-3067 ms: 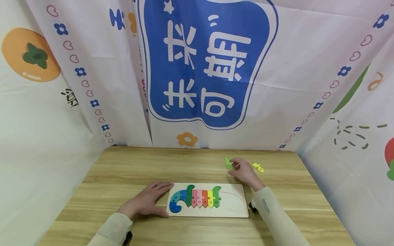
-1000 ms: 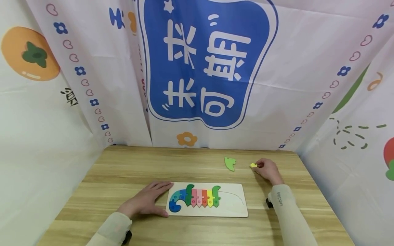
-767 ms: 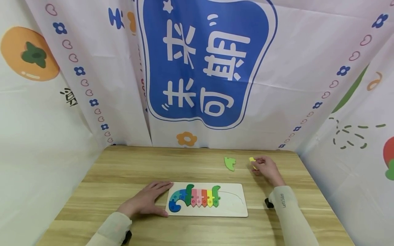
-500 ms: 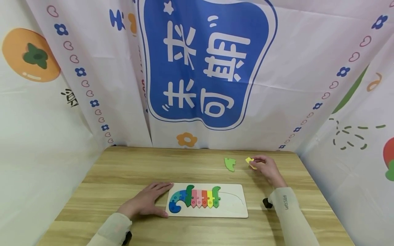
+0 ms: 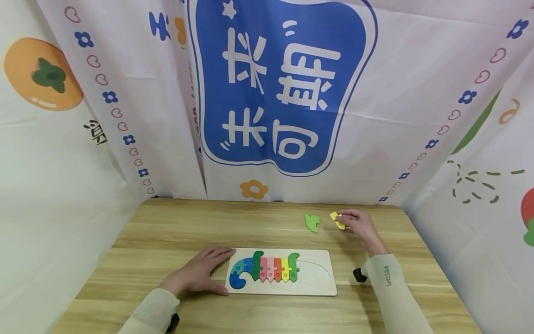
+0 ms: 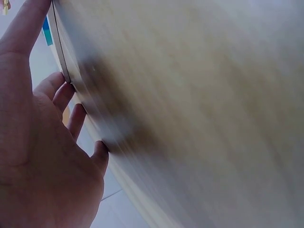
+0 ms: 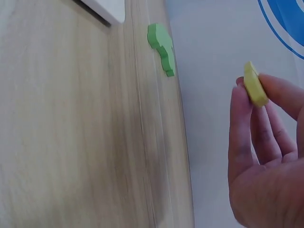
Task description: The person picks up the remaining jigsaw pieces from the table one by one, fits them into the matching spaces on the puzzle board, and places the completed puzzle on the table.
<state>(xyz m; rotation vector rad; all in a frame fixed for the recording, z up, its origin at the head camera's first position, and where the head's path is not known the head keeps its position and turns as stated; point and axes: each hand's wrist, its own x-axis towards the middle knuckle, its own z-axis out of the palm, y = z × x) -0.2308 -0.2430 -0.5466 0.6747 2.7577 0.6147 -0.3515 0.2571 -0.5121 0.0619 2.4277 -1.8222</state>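
A pale wooden puzzle board (image 5: 313,285) lies on the table, with interlocking pieces in blue, green, pink, orange and yellow forming part of an animal (image 5: 271,270). An outline is drawn on its bare right end. My left hand (image 5: 202,272) rests at the board's left edge, thumb and fingers spread along the corners. Pinched between the thumb and fingers of my right hand (image 5: 360,228) is a yellow puzzle piece (image 5: 335,216), raised off the table in the right wrist view. Left of that hand, a light green puzzle piece (image 5: 311,223) lies flat beyond the board.
The wood-grain table (image 5: 167,227) ends at a printed white curtain (image 5: 396,116) with a blue panel at the back. More curtain hangs on both sides.
My right hand has left the green piece, moved right, picked up the yellow piece and lifted it, shifting slightly left and turning it. My left hand has stayed at the board.
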